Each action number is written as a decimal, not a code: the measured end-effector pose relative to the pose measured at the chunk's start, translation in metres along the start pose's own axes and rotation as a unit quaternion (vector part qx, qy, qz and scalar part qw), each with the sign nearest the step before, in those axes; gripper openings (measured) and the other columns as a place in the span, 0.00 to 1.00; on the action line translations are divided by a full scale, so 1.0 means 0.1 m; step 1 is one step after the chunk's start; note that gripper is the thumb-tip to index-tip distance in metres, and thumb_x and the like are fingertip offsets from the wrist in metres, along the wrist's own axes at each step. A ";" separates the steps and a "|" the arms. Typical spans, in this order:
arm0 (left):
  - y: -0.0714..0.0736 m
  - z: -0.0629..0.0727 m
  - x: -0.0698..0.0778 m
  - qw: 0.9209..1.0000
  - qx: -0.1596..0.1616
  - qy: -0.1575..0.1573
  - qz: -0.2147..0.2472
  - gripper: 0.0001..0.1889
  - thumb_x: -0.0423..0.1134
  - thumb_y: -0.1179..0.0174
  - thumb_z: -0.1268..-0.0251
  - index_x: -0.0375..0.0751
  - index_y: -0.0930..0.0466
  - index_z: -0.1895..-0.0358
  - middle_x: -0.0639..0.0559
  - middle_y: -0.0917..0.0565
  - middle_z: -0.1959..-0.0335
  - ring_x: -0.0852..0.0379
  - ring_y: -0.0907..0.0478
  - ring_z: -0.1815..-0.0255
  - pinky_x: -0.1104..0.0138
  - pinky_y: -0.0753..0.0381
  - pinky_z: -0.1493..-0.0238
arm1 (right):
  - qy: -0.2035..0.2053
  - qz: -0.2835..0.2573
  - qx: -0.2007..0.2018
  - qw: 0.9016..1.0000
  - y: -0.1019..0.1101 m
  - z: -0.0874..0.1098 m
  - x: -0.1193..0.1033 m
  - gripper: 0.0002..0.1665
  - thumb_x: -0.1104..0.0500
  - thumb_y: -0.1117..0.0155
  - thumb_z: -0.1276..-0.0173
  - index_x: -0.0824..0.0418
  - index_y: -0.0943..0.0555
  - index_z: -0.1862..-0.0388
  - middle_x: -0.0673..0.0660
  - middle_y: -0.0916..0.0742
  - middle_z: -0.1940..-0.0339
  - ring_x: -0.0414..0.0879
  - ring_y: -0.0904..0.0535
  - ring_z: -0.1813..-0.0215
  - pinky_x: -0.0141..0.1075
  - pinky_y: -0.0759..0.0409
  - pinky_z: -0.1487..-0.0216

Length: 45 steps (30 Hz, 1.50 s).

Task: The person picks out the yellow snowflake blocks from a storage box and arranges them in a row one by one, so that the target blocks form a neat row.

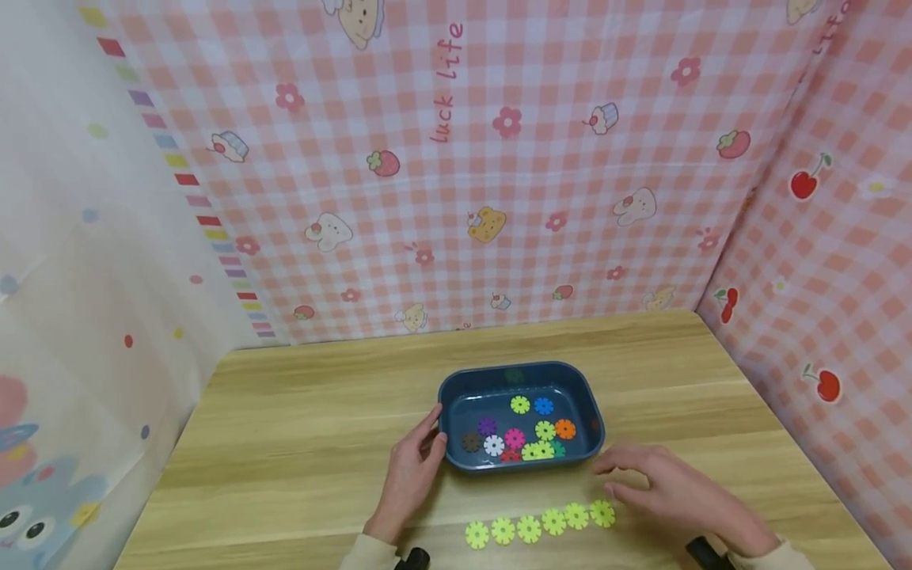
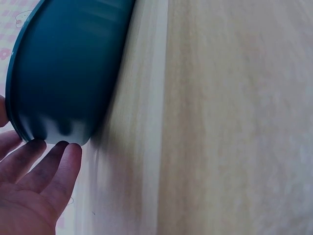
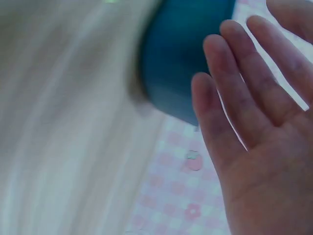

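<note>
A dark blue tray [image 1: 523,467] stands on the table, with flower-shaped plastic discs in several colours lying in it, among them a blue disc [image 1: 544,406], an orange disc [image 1: 565,429] and a white disc [image 1: 494,445]. My left hand [image 1: 413,467] rests at the tray's left side. In the left wrist view, its fairly straight fingers [image 2: 71,161] touch the tray's outer wall. Near the front right corner is my right hand [image 1: 663,483], holding nothing. Its fingers [image 3: 230,88] are extended in the right wrist view. In front of the tray lies a row of yellow-green discs [image 1: 529,529].
The wood-grain table [image 1: 299,443] reaches out to both sides of the tray. A pink checked cloth [image 1: 427,198] hangs behind it, another checked cloth [image 1: 819,277] on the right. On the left is a white patterned cloth [image 1: 107,261].
</note>
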<state>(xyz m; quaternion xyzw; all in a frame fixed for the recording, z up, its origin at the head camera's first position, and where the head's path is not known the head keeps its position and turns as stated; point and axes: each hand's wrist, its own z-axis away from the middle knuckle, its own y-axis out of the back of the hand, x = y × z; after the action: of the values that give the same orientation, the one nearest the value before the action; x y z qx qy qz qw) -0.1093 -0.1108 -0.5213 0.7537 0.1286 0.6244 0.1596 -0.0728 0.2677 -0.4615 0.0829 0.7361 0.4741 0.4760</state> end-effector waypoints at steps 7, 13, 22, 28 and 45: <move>0.00 0.01 0.00 1.000 0.002 0.001 -0.006 0.24 0.35 0.45 0.20 0.36 0.29 0.26 0.35 0.26 0.28 0.39 0.19 0.37 0.60 0.15 0.41 | 0.037 0.026 0.098 0.994 0.03 -0.19 -0.14 0.12 0.62 0.31 0.27 0.46 0.13 0.51 0.43 0.11 0.54 0.36 0.16 0.51 0.39 0.12 0.53; 0.00 0.02 0.00 1.000 0.004 0.001 -0.011 0.24 0.35 0.44 0.20 0.37 0.28 0.26 0.34 0.25 0.30 0.40 0.17 0.40 0.60 0.14 0.42 | 0.014 0.032 0.106 0.994 -0.03 -0.39 -0.15 0.10 0.60 0.30 0.27 0.44 0.14 0.53 0.41 0.12 0.54 0.36 0.17 0.51 0.42 0.12 0.51; 0.01 0.01 -0.01 1.000 0.008 0.003 -0.009 0.24 0.36 0.44 0.20 0.38 0.28 0.25 0.34 0.24 0.30 0.40 0.17 0.39 0.60 0.14 0.42 | 0.029 0.032 0.102 0.994 -0.08 -0.70 -0.02 0.09 0.61 0.31 0.26 0.50 0.13 0.51 0.43 0.12 0.53 0.44 0.15 0.48 0.48 0.12 0.47; 0.01 0.01 -0.02 1.000 0.009 -0.003 -0.005 0.24 0.35 0.44 0.20 0.37 0.28 0.26 0.33 0.24 0.31 0.40 0.16 0.41 0.60 0.14 0.43 | 0.021 0.018 0.080 0.996 -0.09 -0.86 0.04 0.10 0.60 0.33 0.24 0.54 0.13 0.48 0.47 0.13 0.49 0.46 0.15 0.49 0.48 0.12 0.47; 0.00 0.01 0.00 1.000 0.000 0.007 0.000 0.24 0.33 0.45 0.20 0.38 0.29 0.25 0.33 0.25 0.30 0.40 0.18 0.39 0.61 0.15 0.43 | -0.011 0.007 0.045 0.999 -0.25 -1.19 0.11 0.18 0.60 0.34 0.24 0.62 0.17 0.39 0.57 0.14 0.38 0.56 0.19 0.37 0.53 0.17 0.38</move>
<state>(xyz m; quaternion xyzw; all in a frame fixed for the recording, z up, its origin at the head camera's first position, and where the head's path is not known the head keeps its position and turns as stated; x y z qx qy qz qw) -0.1083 -0.1108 -0.5215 0.7493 0.1296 0.6296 0.1592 -0.1628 0.1869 -0.4763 0.1147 0.7504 0.4432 0.4768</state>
